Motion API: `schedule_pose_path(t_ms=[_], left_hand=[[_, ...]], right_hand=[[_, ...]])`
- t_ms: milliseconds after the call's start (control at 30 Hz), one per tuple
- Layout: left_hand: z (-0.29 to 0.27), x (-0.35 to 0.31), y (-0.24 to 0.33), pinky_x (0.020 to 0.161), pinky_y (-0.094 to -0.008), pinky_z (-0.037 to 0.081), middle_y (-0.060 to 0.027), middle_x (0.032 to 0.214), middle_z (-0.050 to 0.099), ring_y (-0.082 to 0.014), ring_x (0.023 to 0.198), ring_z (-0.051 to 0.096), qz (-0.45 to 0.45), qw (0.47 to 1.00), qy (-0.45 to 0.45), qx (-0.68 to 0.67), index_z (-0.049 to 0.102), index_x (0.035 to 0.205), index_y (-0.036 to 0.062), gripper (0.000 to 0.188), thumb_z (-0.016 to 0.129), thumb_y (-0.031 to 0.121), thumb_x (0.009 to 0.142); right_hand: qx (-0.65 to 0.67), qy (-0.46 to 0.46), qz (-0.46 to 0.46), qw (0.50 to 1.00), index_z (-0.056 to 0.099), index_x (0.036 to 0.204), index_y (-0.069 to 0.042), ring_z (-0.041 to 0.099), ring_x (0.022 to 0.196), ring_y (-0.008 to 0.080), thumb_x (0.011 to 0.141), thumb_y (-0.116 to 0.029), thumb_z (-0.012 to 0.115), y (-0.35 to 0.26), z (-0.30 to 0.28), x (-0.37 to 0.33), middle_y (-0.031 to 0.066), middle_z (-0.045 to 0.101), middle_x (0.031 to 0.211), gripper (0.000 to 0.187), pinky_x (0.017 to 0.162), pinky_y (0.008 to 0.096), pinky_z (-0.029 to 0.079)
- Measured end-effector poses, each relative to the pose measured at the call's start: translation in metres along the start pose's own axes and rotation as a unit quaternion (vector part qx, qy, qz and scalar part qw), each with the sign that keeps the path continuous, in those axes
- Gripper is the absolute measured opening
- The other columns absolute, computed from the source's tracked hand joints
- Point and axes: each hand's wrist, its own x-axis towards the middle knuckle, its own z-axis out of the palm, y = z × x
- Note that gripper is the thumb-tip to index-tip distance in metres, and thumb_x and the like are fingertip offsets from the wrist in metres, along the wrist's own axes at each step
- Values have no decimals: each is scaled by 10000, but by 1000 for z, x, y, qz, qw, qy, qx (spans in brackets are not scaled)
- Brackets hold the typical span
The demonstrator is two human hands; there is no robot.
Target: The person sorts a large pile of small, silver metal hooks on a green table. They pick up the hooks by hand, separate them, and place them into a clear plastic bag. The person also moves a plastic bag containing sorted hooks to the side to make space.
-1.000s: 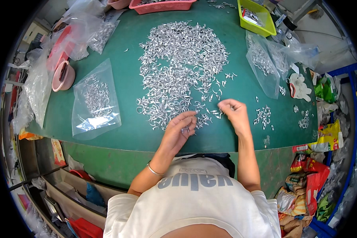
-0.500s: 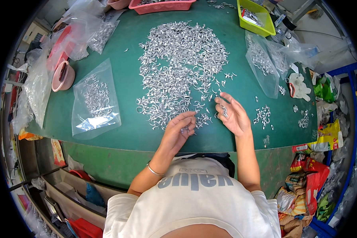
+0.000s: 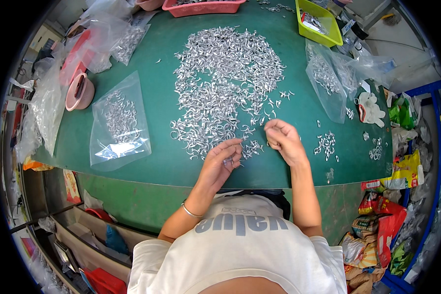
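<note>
Curled fingers on the left hand and right hand; whether they gripped anything, I couldn't tell.
The small curved silver pieces lay in a broad heap on the green table, its near edge beside the left hand. A small cluster sat apart beyond the right hand, and a clear bag at left held more. To my eye, a little was set apart and most was left.

Inside of right hand out of view, pink tray partly off-frame
</note>
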Motion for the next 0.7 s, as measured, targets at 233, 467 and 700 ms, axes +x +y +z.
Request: schedule_pose_path(t_ms=[233,467,700], left_hand=[[1,1,-2,582,-211,421,-52,834,553,-106,692,491,-3,1000,4,1,545,1085,-35,244,526,36,852],[2,0,-1,576,-210,419,-59,830,545,-115,689,487,-1,1000,6,-1,543,1080,-41,242,524,26,848],[0,-1,-3,573,-213,419,-62,828,544,-117,681,482,-1,1000,16,-5,542,1073,-36,232,520,21,850]], right_hand=[[-126,134,15,983,623,858,-44,380,462,100,823,-172,643,9,11,8,-24,509,597,134,437,234,312],[-612,160,-123,765,657,847,-84,404,431,139,738,-133,702,21,25,14,15,496,525,127,440,287,329],[-64,70,63,994,590,881,-13,342,498,17,838,-148,642,-1,5,1,-59,479,639,151,429,170,224]])
